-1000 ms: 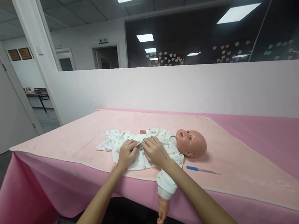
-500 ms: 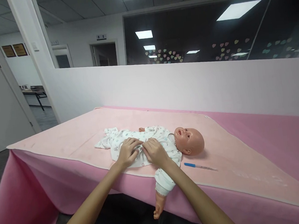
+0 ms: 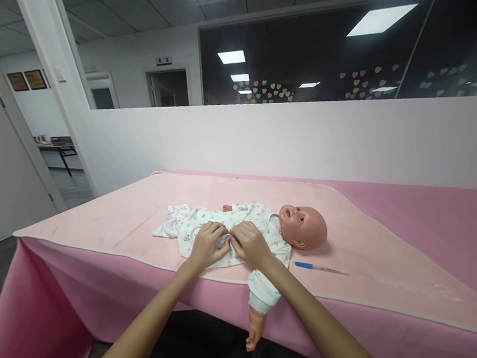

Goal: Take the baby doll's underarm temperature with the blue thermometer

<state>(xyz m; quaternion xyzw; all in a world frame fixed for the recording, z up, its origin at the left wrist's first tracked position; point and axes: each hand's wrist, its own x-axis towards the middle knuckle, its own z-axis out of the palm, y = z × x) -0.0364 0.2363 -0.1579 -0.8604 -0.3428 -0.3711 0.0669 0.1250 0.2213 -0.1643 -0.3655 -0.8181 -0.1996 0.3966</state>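
A baby doll (image 3: pixel 306 226) lies on its back with its head to the right, dressed in a white printed baby outfit (image 3: pixel 192 228). Over the doll's middle, my left hand (image 3: pixel 209 245) pinches the front of the outfit. My right hand (image 3: pixel 250 244) grips the same fabric just beside it, fingertips almost touching the left ones. A small fold of cloth shows between the hands; whether a button is in the fingers I cannot tell. One doll arm (image 3: pixel 256 326) hangs over the table's near edge below my right forearm.
A thermometer with a blue end (image 3: pixel 321 268) lies near the doll's head. The table wears a peach cover (image 3: pixel 398 259) over a pink cloth (image 3: pixel 117 280). Behind it stands a low white wall (image 3: pixel 285 140) with glass above. A door (image 3: pixel 2 140) is at the left.
My fingers have shifted slightly on the outfit's front, with a fold of cloth now showing more between them. The whole view has moved a little; the doll and thermometer lie as before.
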